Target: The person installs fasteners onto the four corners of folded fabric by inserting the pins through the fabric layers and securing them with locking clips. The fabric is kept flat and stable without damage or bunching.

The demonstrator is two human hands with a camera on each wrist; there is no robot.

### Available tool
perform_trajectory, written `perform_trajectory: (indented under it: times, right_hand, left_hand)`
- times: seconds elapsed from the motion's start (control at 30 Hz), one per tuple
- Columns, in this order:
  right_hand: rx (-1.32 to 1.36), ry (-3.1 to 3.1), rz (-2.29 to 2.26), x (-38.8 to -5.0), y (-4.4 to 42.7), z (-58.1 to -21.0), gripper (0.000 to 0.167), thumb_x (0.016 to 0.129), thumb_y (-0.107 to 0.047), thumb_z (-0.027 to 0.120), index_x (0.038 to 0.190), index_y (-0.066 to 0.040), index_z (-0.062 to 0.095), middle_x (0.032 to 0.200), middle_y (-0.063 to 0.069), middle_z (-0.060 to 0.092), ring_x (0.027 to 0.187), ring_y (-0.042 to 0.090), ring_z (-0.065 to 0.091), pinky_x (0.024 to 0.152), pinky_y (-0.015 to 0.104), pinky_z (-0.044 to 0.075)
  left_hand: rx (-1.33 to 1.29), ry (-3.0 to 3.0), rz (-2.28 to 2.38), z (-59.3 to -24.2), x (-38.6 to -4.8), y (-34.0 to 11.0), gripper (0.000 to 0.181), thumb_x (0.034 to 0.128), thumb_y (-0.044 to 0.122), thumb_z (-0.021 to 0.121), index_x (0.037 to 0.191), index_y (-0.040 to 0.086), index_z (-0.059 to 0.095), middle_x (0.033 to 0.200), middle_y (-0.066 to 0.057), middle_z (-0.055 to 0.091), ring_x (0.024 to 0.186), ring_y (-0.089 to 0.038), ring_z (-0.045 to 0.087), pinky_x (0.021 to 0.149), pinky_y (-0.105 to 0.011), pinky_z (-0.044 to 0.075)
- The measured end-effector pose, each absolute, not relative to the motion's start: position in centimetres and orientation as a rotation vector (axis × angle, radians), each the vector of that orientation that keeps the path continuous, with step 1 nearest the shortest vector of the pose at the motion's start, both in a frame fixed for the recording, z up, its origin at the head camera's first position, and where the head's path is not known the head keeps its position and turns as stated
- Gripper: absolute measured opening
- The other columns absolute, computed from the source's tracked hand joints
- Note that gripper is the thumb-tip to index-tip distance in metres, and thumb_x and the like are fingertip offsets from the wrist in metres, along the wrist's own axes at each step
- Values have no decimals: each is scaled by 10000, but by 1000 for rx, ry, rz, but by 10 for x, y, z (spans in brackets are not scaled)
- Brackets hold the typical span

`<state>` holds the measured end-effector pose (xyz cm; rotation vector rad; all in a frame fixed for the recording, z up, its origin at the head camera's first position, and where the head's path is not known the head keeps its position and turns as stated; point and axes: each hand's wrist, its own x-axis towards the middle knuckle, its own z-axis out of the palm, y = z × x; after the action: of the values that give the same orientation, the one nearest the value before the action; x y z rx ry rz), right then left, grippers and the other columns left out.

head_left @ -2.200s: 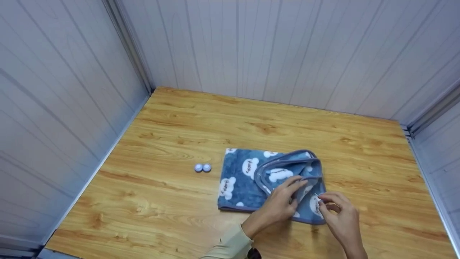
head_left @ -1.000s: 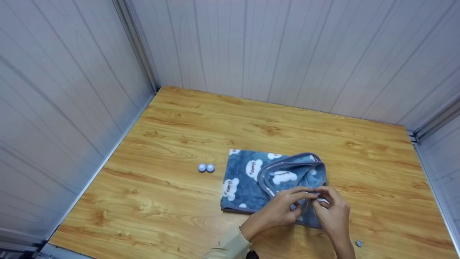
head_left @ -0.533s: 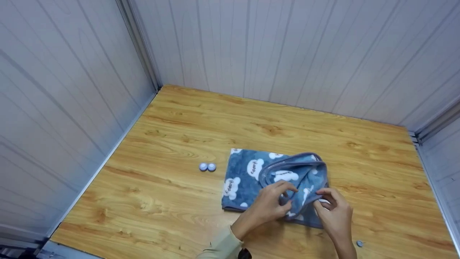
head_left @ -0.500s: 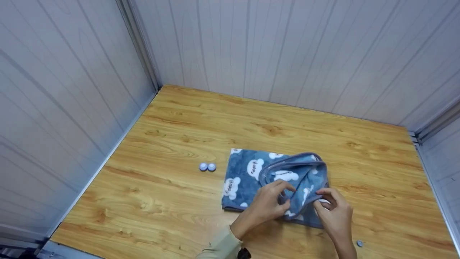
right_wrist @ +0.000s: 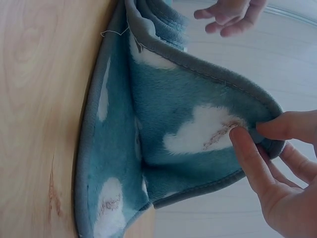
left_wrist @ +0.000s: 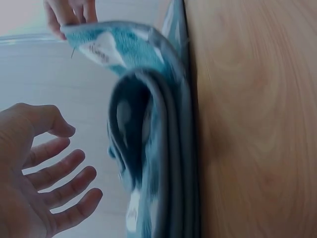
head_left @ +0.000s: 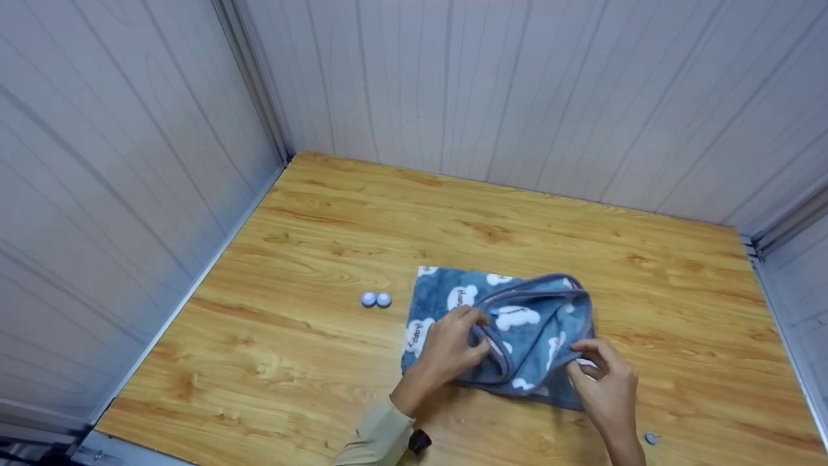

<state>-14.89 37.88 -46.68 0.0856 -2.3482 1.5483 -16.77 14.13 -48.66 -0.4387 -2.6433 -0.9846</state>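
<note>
A folded blue blanket with white cloud prints and grey-blue edging lies on the wooden table, its upper layers turned back in loose folds. My right hand pinches a lifted corner of it between thumb and fingers, which the right wrist view shows closely. Over the blanket's left part is my left hand, beside a curled-over fold; in the left wrist view its fingers are apart and bent, holding nothing. A small bright blue spot shows on the blanket; what it is, I cannot tell.
Two round pale-blue knobs sit side by side on the table, left of the blanket. A small round piece with a thin pin lies near the front right. Panelled walls enclose the back and sides.
The left hand has drawn away leftward from the right hand, and a blanket fold has opened out to the left. The right hand, earlier with a thin pin, now holds the blanket corner.
</note>
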Motion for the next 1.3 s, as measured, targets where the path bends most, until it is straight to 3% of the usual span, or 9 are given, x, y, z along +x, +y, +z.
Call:
perform_trajectory:
  times: [0.23,0.5,0.67,0.8,0.93,1.1,1.3]
  right_hand:
    - [47,-2343,1564,-146,378,-466,251,688,214,599,850,29,649,838,95,646,784,59,645,611,179,520]
    - [25,-2361,1537,-144,378,-462,251,695,213,600,854,28,656,840,76,644,803,77,641,618,171,518]
    - [37,-2376,1544,-143,378,-463,259,694,213,609,857,19,663,844,78,644,806,73,639,619,172,519]
    - [37,-2400,1530,-143,378,-463,262,689,214,611,853,15,660,844,96,644,798,60,636,617,170,518]
    - [47,-2399,1523,-145,377,-463,264,684,216,609,846,14,657,838,90,643,794,57,633,613,171,517]
    - [83,-2377,1536,-147,377,-464,268,677,220,607,833,8,658,824,80,648,780,61,640,603,179,519]
    - [83,-2380,1542,-149,377,-464,266,682,214,609,830,-1,659,817,84,653,762,60,641,593,173,515]
  left_hand:
    - [-253,-2648,-892,-492,-173,119,149,756,136,704,898,133,662,920,14,626,825,-154,600,620,-315,491]
    - [216,-2707,-774,-504,-186,84,168,765,95,671,933,105,673,949,-65,619,880,-249,585,607,-404,492]
    - [322,-2798,-691,-511,-186,67,253,787,88,665,1039,77,659,1137,-150,569,1045,-308,507,787,-460,462]
    - [300,-2834,-637,-515,-184,61,244,806,51,632,1048,39,654,1197,-189,534,1106,-353,459,887,-506,400]
    - [242,-2788,-612,-518,-185,57,190,793,-52,576,956,-11,665,1101,-206,550,1001,-362,472,805,-477,438]
    - [225,-2767,-734,-515,-189,54,163,732,-170,567,780,-31,637,879,-153,515,805,-279,412,635,-363,425]
    - [245,-2842,-802,-511,-192,51,164,740,-165,577,732,-6,614,778,-112,505,750,-262,433,625,-341,414]
